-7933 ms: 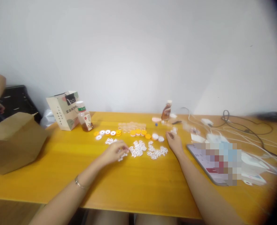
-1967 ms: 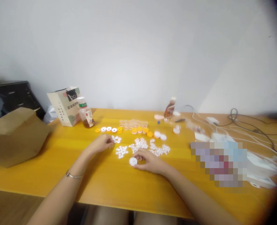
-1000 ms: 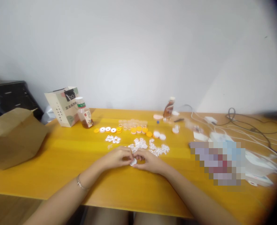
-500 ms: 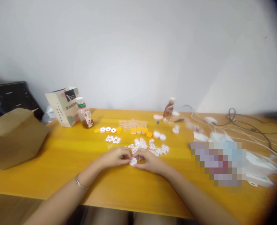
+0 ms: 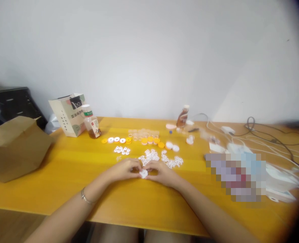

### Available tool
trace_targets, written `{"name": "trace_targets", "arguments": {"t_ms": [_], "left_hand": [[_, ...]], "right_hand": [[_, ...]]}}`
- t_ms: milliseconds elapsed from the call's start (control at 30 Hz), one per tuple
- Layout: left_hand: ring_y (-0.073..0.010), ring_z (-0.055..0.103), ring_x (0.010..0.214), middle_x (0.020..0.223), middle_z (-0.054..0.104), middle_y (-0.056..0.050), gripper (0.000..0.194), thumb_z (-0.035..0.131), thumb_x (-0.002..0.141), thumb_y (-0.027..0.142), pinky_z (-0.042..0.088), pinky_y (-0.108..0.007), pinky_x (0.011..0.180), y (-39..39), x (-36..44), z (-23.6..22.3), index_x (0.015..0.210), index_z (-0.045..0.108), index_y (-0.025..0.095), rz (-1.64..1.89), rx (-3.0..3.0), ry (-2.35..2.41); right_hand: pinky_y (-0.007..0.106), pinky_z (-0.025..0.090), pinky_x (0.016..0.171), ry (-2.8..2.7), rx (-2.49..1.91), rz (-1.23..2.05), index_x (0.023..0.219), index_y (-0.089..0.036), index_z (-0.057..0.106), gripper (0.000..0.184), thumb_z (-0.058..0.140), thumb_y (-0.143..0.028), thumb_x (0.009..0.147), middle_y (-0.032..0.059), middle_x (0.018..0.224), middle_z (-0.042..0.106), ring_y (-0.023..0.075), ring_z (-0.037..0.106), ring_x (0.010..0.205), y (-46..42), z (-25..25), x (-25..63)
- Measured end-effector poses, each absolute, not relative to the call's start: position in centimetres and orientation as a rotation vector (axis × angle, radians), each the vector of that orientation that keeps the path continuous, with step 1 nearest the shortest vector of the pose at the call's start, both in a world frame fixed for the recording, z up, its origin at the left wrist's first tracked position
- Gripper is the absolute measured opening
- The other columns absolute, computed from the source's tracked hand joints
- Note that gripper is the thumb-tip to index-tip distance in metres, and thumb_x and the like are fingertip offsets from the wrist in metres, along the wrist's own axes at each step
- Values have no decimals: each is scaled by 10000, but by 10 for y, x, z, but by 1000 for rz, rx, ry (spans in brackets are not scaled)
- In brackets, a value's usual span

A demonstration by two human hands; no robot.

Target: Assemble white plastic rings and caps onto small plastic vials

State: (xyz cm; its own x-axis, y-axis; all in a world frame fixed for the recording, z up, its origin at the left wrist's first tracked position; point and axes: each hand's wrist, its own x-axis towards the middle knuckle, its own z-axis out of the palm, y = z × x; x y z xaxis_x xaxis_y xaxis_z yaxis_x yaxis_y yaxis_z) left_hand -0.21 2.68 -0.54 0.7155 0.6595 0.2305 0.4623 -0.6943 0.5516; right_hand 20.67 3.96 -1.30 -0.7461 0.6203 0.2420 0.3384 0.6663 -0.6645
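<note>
Between my two hands, just above or on the table, is a small round white disc (image 5: 144,174). My left hand (image 5: 126,169) pinches its left edge with thumb and fingers. From the other side my right hand (image 5: 160,173) grips the right edge, fingertips curled close to the left ones. Right behind my fingers lies a loose heap of flat white cut-out pieces (image 5: 149,156), with more of them (image 5: 174,162) to the right. Several small white knobbed parts (image 5: 122,150) sit in rows to the left.
Farther back run yellow and white round rings (image 5: 116,139), yellow-white caps (image 5: 150,140) and clear rings (image 5: 139,135). A labelled bottle (image 5: 92,123), a paper bag (image 5: 68,116) and a brown bag (image 5: 17,148) stand left. A brown bottle (image 5: 182,116) and cables (image 5: 250,135) are at the right.
My right fingers have closed in slightly on the white disc, which has tilted a little. Both hands otherwise stay in the same place.
</note>
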Motion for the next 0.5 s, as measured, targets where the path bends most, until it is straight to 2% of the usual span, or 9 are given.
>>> {"name": "trace_targets", "arguments": {"t_ms": [233, 500], "left_hand": [[-134, 532, 840, 907, 588, -50, 182, 522, 781, 291, 390, -235, 750, 26, 0, -6, 890, 583, 159, 619, 2504, 797], [-130, 545, 807, 872, 606, -47, 196, 494, 801, 312, 386, -230, 728, 25, 1, -4, 887, 592, 166, 603, 2559, 810]], "right_hand": [[281, 444, 725, -2410, -780, 843, 875, -198, 603, 176, 574, -301, 736, 37, 853, 628, 155, 577, 785, 39, -12, 208], [263, 443, 715, -2429, -728, 788, 875, -190, 610, 166, 561, -287, 750, 40, 845, 630, 144, 577, 773, 40, -12, 207]]}}
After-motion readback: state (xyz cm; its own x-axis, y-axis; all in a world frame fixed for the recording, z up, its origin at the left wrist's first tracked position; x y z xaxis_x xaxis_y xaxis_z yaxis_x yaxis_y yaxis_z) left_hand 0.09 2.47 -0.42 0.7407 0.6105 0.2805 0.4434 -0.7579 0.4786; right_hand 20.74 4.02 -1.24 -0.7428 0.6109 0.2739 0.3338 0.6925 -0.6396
